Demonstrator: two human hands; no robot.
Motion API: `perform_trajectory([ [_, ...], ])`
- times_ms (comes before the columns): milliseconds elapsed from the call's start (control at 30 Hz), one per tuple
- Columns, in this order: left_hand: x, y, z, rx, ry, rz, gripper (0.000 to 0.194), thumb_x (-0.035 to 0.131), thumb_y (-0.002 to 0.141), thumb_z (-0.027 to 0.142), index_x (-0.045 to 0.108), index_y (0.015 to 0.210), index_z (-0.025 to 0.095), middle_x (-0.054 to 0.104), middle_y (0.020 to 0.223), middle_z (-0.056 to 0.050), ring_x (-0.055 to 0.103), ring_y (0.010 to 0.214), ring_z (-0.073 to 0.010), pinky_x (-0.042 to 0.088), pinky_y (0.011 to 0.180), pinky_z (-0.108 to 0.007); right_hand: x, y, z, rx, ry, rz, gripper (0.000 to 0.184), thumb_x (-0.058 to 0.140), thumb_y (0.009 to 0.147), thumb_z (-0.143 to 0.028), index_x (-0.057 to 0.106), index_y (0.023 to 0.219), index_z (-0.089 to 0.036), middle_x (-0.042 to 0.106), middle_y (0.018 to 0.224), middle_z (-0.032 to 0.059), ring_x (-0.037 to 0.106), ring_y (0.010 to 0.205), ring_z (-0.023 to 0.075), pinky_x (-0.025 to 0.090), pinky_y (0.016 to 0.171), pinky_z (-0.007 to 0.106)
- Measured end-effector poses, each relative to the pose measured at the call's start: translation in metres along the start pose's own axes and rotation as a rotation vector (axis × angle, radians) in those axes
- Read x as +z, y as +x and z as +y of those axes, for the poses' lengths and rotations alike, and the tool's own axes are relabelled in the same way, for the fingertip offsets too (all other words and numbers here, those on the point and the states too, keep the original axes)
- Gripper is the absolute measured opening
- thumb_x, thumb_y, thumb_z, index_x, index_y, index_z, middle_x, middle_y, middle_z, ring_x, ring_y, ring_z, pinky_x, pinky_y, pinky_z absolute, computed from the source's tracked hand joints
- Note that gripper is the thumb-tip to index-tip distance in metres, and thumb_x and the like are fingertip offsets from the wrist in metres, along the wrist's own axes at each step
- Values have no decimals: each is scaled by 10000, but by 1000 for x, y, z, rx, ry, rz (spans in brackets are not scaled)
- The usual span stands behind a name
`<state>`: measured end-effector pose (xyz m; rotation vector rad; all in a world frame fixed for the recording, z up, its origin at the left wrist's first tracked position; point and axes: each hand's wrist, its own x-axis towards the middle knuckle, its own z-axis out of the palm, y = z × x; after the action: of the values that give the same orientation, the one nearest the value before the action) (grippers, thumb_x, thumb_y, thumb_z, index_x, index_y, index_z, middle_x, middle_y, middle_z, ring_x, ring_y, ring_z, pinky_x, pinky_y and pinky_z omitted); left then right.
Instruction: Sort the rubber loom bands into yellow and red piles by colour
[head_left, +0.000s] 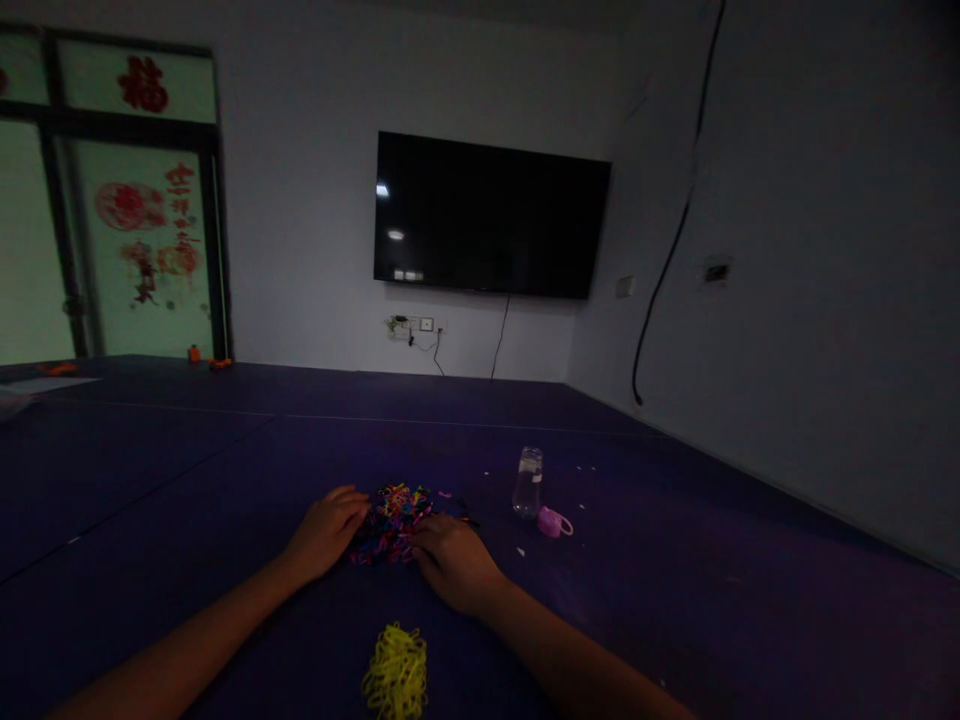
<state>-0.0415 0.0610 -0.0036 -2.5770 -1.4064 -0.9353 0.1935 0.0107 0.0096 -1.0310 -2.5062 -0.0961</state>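
A pile of multicoloured bands point(390, 515) lies on the purple surface point(247, 480) between left hand point(328, 530) and right hand point(455, 562), backs upward, forearms point(217, 625) converging, fingers bent at its edges, any clamping on bands indeterminable.

head-worn view, forward and down

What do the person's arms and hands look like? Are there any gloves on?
No gloves! The left hand and right hand are bare. The left forearm and right forearm are bare too, narrowing towards the wrists, with no sleeve, watch or bracelet showing. It's too dim to tell about rings.
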Motion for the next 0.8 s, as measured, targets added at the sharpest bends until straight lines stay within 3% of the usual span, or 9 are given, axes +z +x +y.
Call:
perform_trajectory([
  [300, -2, 1, 4, 12, -39, -45, 347, 367, 907, 279, 709, 878, 232, 704, 1011, -26, 581, 1037, -223, 425, 966, -403, 1, 0, 1, 1, 1, 11, 199, 443, 879, -151, 636, 920, -173, 647, 981, 66, 575, 926, 172, 412, 817, 266],
  [567, -4, 2, 5, -20, -168, 107, 337, 381, 895, 325, 696, 969, 229, 697, 1024, -45, 592, 1012, -218, 459, 918, -410, -2, 0, -1, 9, 8, 3, 216, 432, 874, -142, 632, 949, -174, 653, 978, 66, 574, 941, 180, 407, 834, 281],
  [700, -13, 3, 20, -128, -327, 172, 373, 404, 874, 406, 716, 848, 203, 716, 928, -61, 634, 920, -232, 484, 866, -382, 0, 0, 0, 0, 7, 1, 223, 432, 873, -147, 628, 975, -171, 650, 994, 70, 569, 953, 182, 399, 839, 279],
  [800, -19, 1, 47, -231, -471, 176, 346, 462, 834, 436, 710, 763, 205, 724, 821, -48, 652, 822, -226, 502, 773, -332, 2, 0, 1, 0, -1, 0, 213, 442, 868, -148, 628, 970, -172, 648, 989, 63, 566, 953, 177, 394, 834, 270],
])
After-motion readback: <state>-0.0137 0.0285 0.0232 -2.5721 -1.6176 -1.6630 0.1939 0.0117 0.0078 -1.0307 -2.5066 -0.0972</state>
